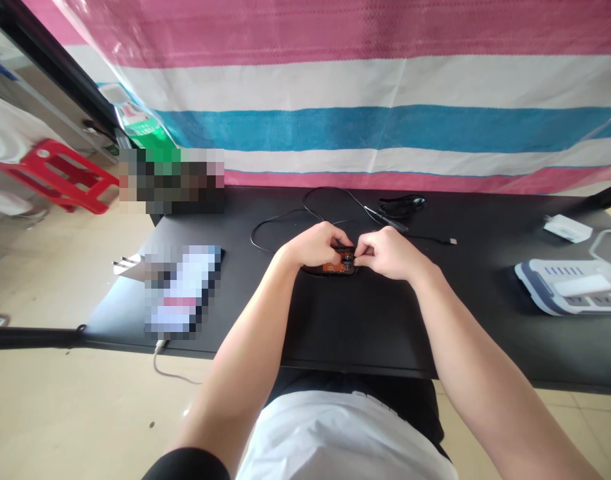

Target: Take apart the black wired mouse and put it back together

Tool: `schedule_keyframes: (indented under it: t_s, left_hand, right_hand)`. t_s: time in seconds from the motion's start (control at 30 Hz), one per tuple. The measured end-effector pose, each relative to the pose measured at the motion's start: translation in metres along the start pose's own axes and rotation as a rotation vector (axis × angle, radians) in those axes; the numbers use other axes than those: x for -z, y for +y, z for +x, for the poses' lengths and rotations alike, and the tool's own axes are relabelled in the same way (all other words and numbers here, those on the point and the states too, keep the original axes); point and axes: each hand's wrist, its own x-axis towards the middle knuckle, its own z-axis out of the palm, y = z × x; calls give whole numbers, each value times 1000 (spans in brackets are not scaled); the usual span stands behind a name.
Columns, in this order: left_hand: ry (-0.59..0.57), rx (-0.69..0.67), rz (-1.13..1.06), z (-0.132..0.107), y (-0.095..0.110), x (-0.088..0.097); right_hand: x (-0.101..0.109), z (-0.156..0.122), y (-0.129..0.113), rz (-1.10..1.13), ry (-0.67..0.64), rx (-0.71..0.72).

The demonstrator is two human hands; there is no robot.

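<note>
An opened black computer mouse [330, 268], its orange circuit board bare, lies on the black table between my hands. A dark round part like a scroll wheel shows near its right end. My left hand [318, 244] is closed on the far left side of the mouse, with the thumb over the board. At the right end, my right hand [385, 253] pinches with thumb and forefinger at the edge of the mouse; whether a small part or the cable sits between those fingertips is hidden. A thin black cable [272, 219] loops behind the hands.
Behind my right hand lie a screwdriver [388, 219] and a dark bundled item [402, 205]. A USB plug [452, 241] is nearby. On the right stand a power strip [550, 287] and white adapter [569, 228]; a phone [188, 287] lies left. Striped sheeting [360, 127] hangs behind.
</note>
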Motion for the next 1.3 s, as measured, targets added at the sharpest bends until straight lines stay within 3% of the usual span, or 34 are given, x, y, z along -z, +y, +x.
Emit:
schedule_keyframes:
  t_s: [0.17,0.53,0.77,1.0,1.3]
  left_hand:
    - [-18,51,-4,1,-1,-1]
    - [-4,33,-26,1,-1,-1]
    - [30,-19,-71,0,-1,0]
    - [81,-29,-284,-1,0,0]
    - [94,13,-442,-2,2,0]
  right_hand:
    - [0,0,-6,-209,8,14]
    - [1,0,-2,-158,-14,1]
    - [4,-3,0,15,-17,19]
    - [3,-1,11,375,61,18]
    - [1,3,15,492,129,21]
